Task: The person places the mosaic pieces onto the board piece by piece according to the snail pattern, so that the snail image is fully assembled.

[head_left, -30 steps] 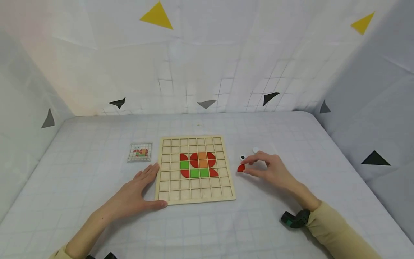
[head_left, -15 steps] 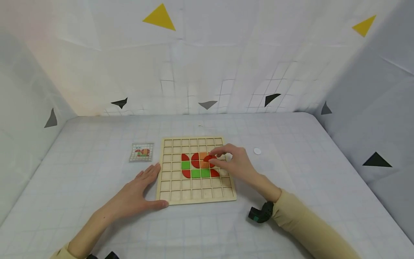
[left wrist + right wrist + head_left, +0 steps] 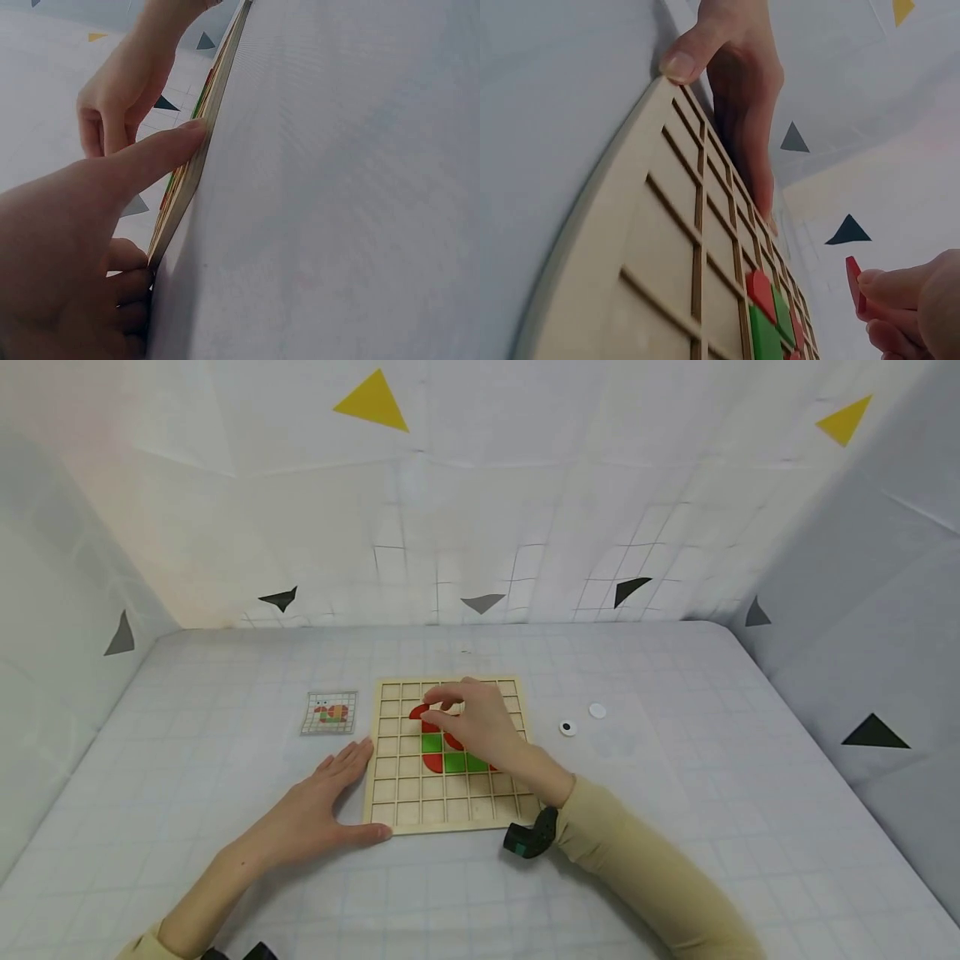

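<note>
Between thumb and fingertips, my right hand (image 3: 483,720) pinches a red quarter-circle tile (image 3: 417,712). It holds the tile over the upper left part of the wooden grid board (image 3: 408,811); the right wrist view shows the tile (image 3: 854,283) edge-on, apart from the board. Spread along the board's left side, my left hand (image 3: 318,810) touches its edge with the fingers, and its thumb rests at the near left corner. Green tiles (image 3: 455,762) and red tiles (image 3: 432,763) lie in the grid. My right hand covers part of the pattern, including the orange tiles.
Left of the board lies a small picture card (image 3: 330,713) with a coloured grid pattern. To the right are a white disc with a black dot (image 3: 567,728) and a plain white disc (image 3: 597,711). White cloth walls (image 3: 480,527) surround the table.
My right hand has picked up the red tile from the table right of the board and carried it left across the pattern. My left hand has stayed at the board's edge.
</note>
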Demonstrator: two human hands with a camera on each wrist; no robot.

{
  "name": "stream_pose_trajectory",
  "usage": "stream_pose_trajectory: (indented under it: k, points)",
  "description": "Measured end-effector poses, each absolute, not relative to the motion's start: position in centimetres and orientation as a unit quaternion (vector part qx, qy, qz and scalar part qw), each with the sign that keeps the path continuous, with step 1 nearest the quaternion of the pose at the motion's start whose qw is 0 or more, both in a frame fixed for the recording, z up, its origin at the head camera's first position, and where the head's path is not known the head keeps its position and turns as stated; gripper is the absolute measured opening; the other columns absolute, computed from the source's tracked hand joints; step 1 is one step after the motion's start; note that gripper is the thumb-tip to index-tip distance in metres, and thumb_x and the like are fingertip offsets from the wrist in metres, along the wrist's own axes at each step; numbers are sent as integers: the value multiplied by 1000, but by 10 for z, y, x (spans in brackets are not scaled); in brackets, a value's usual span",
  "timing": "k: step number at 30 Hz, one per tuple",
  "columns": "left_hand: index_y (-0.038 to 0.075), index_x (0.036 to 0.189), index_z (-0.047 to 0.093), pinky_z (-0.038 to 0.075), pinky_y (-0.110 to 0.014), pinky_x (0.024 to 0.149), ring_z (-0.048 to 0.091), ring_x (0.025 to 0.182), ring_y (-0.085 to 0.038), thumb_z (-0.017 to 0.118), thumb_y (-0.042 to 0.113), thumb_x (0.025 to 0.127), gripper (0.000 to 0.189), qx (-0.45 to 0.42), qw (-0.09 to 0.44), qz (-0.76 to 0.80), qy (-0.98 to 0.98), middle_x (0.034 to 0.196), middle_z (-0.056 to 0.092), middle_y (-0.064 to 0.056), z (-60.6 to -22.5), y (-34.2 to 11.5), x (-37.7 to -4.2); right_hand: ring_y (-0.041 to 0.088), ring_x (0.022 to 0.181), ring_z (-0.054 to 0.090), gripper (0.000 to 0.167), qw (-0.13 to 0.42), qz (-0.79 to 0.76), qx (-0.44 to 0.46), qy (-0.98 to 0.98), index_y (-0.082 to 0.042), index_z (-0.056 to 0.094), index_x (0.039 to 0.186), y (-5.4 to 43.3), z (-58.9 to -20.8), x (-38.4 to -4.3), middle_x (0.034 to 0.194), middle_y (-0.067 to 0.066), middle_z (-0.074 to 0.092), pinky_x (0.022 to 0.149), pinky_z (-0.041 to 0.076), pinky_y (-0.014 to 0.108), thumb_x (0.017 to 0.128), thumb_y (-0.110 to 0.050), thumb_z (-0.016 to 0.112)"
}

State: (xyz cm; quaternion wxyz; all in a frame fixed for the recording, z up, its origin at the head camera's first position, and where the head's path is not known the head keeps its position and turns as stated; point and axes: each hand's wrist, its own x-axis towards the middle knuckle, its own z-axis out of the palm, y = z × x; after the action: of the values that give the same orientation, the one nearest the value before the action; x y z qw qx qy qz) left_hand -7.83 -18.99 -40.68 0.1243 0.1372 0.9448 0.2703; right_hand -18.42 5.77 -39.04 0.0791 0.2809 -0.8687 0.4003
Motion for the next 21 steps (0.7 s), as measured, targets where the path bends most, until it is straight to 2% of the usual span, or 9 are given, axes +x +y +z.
stream_pose_trajectory:
  k: [6,14,21]
  points:
    - [17,161,22,22,-61,121,19,153,-32,69,77,73,116,133,127,269,945,167,20,0,-407,-190,-78,16,86,67,22,59,382,294,-874,-6,78,106,43,-394,-185,98,3,77,70,50,22,87,-18,79]
    - [16,160,22,20,-58,122,19,154,-30,69,77,73,116,140,124,270,945,167,20,1,-406,-190,-78,17,85,63,23,73,366,313,-873,-7,78,105,43,-410,-186,95,3,76,68,52,20,85,-17,81]
    - [14,160,23,21,-58,122,20,153,-30,67,78,74,116,146,117,270,944,167,20,0,-406,-190,-77,14,81,56,24,97,328,323,-883,-12,77,107,42,-419,-187,91,-1,72,66,48,19,86,-21,81]
